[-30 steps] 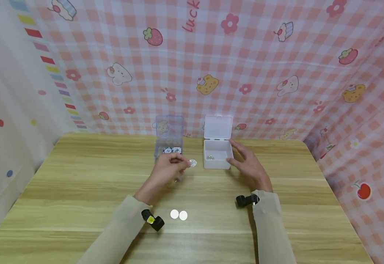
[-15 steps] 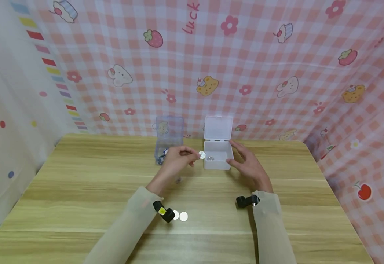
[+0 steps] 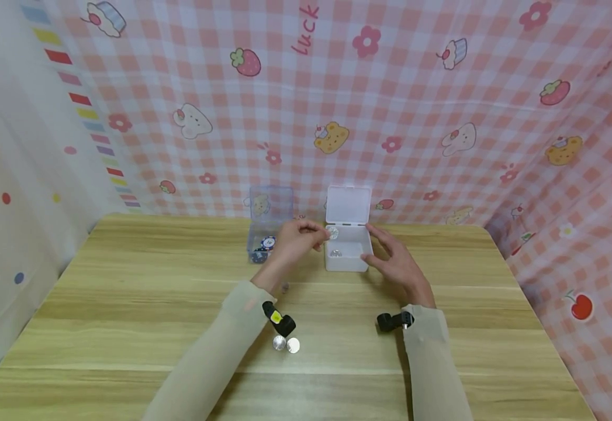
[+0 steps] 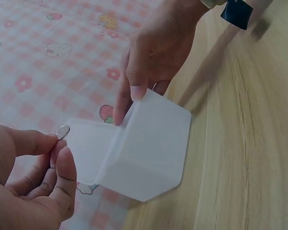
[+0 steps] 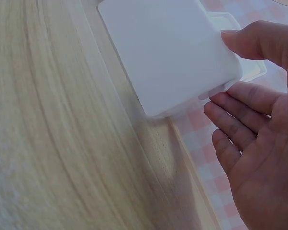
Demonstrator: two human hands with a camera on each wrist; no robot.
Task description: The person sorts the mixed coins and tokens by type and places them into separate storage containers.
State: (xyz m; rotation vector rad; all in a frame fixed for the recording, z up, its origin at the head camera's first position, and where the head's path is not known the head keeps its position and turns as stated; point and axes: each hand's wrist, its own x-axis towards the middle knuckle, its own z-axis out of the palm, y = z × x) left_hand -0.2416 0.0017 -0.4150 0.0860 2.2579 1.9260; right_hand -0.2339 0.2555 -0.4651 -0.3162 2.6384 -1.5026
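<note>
My left hand (image 3: 297,241) pinches a silver coin (image 4: 63,132) between thumb and fingertips, at the left side of the open white box (image 3: 346,265). In the head view the coin overlaps the box's upper left corner. Another silver coin (image 3: 335,253) lies inside the box, at the left. My right hand (image 3: 397,263) holds the box's right side, the thumb on the front corner and the index finger at the back corner. The other right fingers (image 5: 230,120) extend loosely. Two more silver coins (image 3: 286,344) lie on the table near the left forearm.
A clear bluish box (image 3: 271,204) with its lid up stands left of the white one, partly behind my left hand. Blue and white poker chips (image 3: 268,242) lie in it. A small shiny piece (image 3: 285,287) sits by the left wrist. A checked curtain (image 3: 263,117) hangs behind the table.
My left hand has carried the coin right and away from the body, from before the clear box to the white box. The right hand and both boxes have stayed put.
</note>
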